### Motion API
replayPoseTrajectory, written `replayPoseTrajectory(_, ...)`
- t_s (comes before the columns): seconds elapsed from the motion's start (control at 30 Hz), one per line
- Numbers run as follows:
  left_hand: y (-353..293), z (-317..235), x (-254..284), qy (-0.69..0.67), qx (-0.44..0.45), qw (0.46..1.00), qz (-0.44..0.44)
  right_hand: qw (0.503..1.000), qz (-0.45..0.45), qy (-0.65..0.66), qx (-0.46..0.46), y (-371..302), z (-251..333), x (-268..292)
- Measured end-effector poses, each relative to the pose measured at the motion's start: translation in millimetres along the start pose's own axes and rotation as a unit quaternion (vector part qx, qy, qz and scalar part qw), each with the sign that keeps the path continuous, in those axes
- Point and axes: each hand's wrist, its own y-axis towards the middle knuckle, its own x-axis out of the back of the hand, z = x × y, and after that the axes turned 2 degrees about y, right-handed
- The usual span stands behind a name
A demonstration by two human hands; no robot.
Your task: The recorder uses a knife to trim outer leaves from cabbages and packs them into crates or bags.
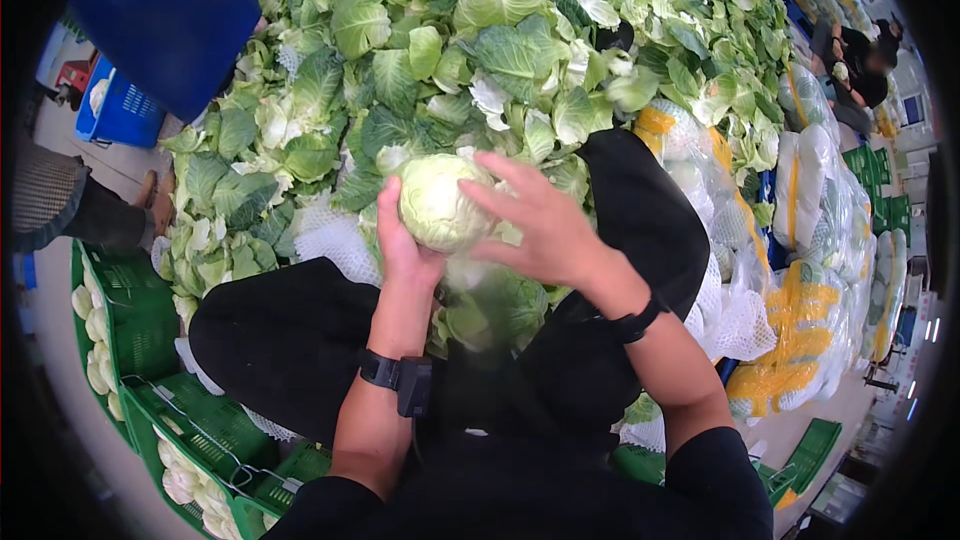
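Note:
A pale green cabbage head (438, 205), stripped to smooth inner leaves, sits in my left hand (408, 245), whose fingers and palm cradle it from the left and below. My right hand (545, 228) is at the cabbage's right side with its fingers spread and slightly blurred. Its fingertips overlap the cabbage's edge; whether they press on it I cannot tell. Beyond my hands spreads a big heap of loose cabbage leaves (395, 80). One pale leaf (632, 90) on the right of the heap is blurred. More leaves (485, 312) lie between my knees.
Green crates (130, 305) with cabbages stand at my left. White foam netting (335, 240) lies by my left knee. Wrapped bags of cabbages (800, 330) are stacked at right. A blue basket (125, 105) and a person's leg (105, 205) are far left; another person (860, 70) is far right.

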Motion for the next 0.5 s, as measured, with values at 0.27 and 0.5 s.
replayPoseTrajectory(0.27, 2.6, 1.4, 10.3, 0.023, -0.015, 0.999, -0.022, 0.998, -0.004, -0.062, 0.01, -9.3, -0.6, -22.2)
replayPoseTrajectory(0.5, 4.0, 8.5, 19.0, -0.004, 0.061, 0.998, -0.015, 0.977, 0.122, -0.129, 0.118, -1.4, -7.1, -8.2)
